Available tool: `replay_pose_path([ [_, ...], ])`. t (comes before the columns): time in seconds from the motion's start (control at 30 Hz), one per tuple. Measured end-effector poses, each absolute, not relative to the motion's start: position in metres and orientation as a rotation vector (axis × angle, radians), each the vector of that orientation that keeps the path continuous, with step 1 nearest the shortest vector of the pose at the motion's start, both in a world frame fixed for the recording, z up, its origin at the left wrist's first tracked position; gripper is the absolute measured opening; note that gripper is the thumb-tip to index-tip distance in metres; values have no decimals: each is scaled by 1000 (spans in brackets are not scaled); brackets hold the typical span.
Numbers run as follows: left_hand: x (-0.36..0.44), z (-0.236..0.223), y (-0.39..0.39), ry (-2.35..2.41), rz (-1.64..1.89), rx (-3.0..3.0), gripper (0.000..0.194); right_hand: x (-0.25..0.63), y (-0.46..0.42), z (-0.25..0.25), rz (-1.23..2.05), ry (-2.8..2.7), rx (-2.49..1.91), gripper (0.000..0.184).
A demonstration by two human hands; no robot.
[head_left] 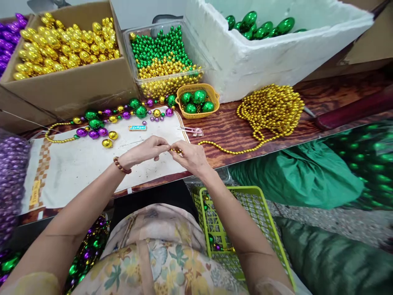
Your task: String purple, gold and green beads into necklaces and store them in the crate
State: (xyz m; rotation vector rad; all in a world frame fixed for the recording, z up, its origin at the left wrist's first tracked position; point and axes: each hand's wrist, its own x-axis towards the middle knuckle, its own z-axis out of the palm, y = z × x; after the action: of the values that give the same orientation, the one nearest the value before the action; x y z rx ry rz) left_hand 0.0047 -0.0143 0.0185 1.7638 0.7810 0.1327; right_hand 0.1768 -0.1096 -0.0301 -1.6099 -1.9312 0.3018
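Note:
My left hand (146, 150) is closed in a pinch over the white cloth (82, 166), its fingertips meeting those of my right hand. What it pinches is too small to make out. Closed around a gold bead string (233, 152), my right hand (190, 155) has a few beads showing between its fingers. The string runs right to a heap of gold beads (272, 110). A thin needle or wire (135, 143) lies beside my left hand. Behind it, a garland of purple, green and gold beads (125, 115) rests along the cloth's far edge, with loose gold beads (107, 143) nearby.
At the back stand a cardboard box of gold beads (73, 88), a clear bin (196, 69) and a white foam box (260, 61). A yellow basket (181, 107) holds green balls. Pink-handled scissors (196, 131) lie right of the cloth. Below the table is a green crate (245, 189).

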Motion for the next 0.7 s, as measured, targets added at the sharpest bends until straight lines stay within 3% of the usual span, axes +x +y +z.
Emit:
replay_pose_path([
  [0.2, -23, 33, -14, 823, -47, 1446, 28, 214, -114, -36, 317, -2236, -1643, 29],
  [0.47, -109, 48, -23, 979, 414, 1100, 31, 262, -112, -44, 409, -2260, -1660, 8],
  [0.57, -141, 56, -28, 943, 480, 1026, 23, 266, -110, -17, 546, -2069, -1591, 16],
  [0.7, -177, 69, -33, 814, 559, 1015, 23, 262, -112, 49, 475, -1920, -1518, 38],
])
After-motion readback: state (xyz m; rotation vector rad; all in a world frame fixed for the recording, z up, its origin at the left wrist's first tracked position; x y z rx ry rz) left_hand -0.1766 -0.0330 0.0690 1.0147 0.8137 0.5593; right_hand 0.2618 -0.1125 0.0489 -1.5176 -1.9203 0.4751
